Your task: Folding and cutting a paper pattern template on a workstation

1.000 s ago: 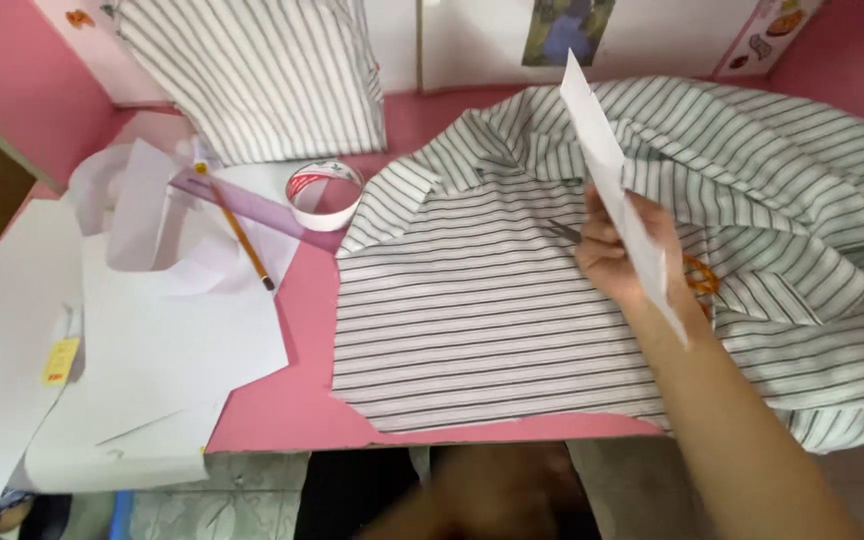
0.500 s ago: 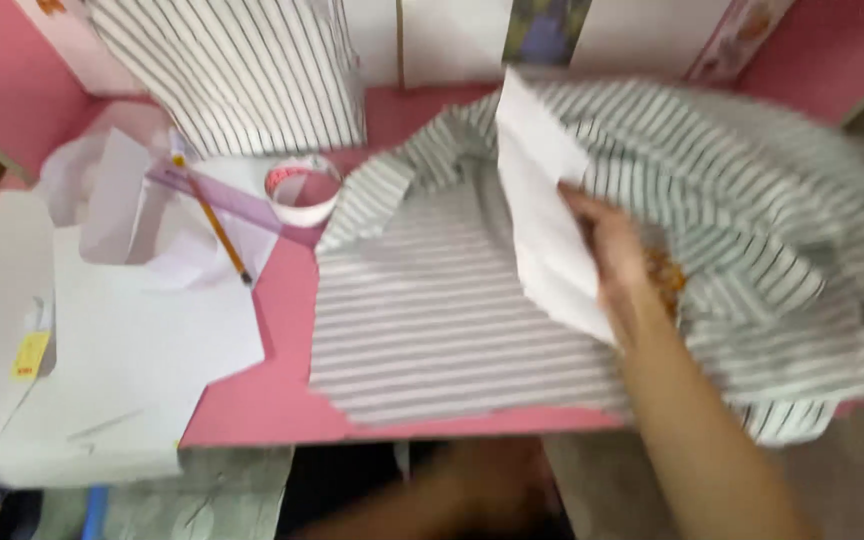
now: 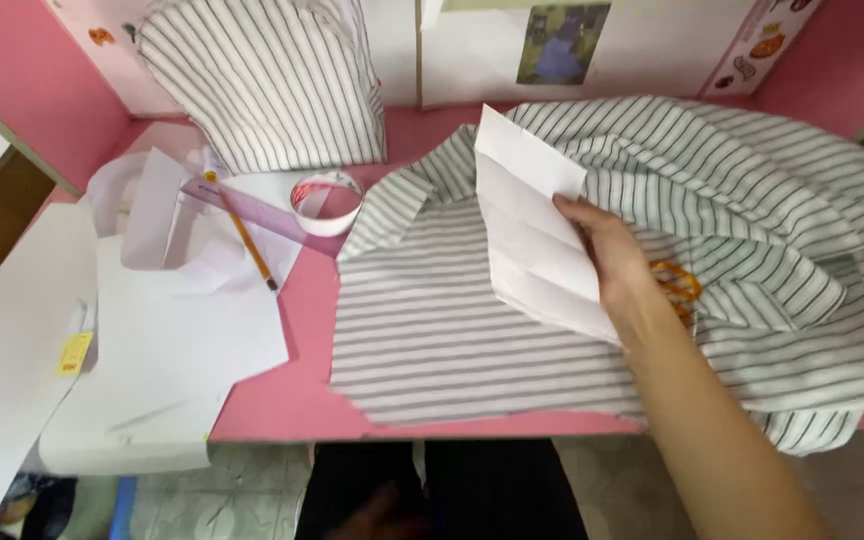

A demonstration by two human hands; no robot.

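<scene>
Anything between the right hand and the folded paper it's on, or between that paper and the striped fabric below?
Nothing visible. The right hand already grips the folded white paper by its right edge, and the paper lies over the striped fabric. Orange-handled scissors sit just right of the hand, off the paper.

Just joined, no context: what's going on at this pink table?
A person's right hand holds a folded white paper sheet over striped fabric spread on the pink table. Orange-handled scissors lie on the fabric just beside that hand. To the left sit loose white papers, a pencil and a tape roll. The left hand is not in view.
</scene>
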